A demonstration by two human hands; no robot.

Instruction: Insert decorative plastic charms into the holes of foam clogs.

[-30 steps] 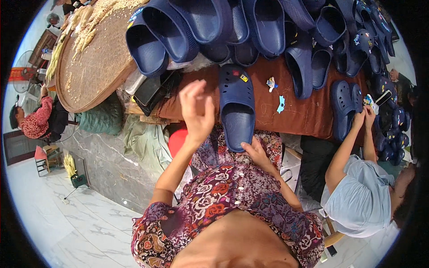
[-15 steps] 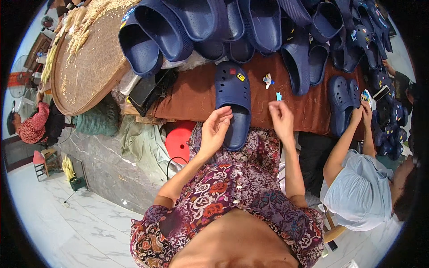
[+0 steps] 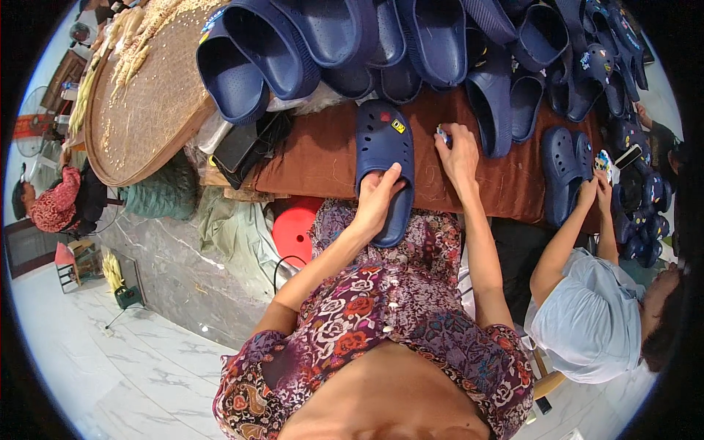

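Note:
A navy clog [image 3: 383,139] lies in front of me, toe pointing away, its heel end over my lap. Its upper has ventilation holes and carries one red and one yellow shoe charm [image 3: 397,126]. My left hand [image 3: 378,198] grips the clog, its fingers inside the foot opening and the thumb on the upper's edge. To the right, my right hand [image 3: 460,158] is down on the brown cloth, its fingertips closed around a small blue-and-white shoe charm [image 3: 443,136]. The hand covers part of the charm.
Several navy clogs [image 3: 436,44] are piled along the far side of the brown cloth [image 3: 315,161]. A round woven tray [image 3: 147,125] and a black phone-like object [image 3: 236,150] are at left. At right, a co-worker in light blue [image 3: 587,315] handles another clog [image 3: 561,176].
My left hand has moved from beside the clog's opening to gripping it. My right hand has reached farther forward to the charm on the cloth. The small light-blue piece is out of sight.

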